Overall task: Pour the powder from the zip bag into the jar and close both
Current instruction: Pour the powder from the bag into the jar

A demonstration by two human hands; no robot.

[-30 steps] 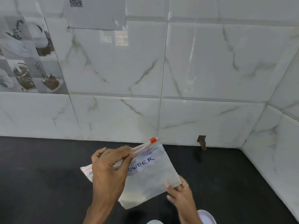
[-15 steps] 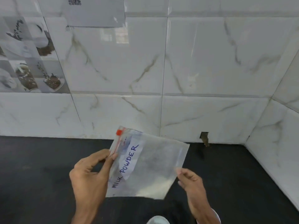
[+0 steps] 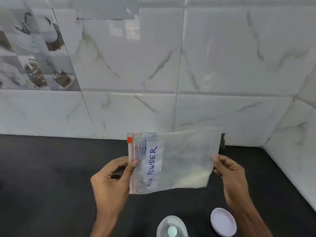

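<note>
I hold a clear zip bag [image 3: 179, 161] marked MILK POWDER sideways above the black counter. Its red zip strip with a red slider [image 3: 129, 139] runs down the left side. A little pale powder lies in the bag's lower right corner. My left hand [image 3: 111, 182] pinches the zip edge. My right hand [image 3: 230, 173] pinches the bag's bottom edge on the right. Below the bag, at the frame's bottom, stands an open clear jar [image 3: 171, 227]. Its white lid [image 3: 223, 221] lies flat on the counter to the right of it.
The black counter [image 3: 51, 177] runs left and right and meets a white marble-tiled wall [image 3: 153, 65] at the back and a side wall [image 3: 294, 159] at the right. A small dark notch [image 3: 222, 141] sits at the wall's base behind the bag.
The bag has been turned from tilted to lying sideways and stretched flat between both hands. The view has tipped down, so the jar and its lid now show.
</note>
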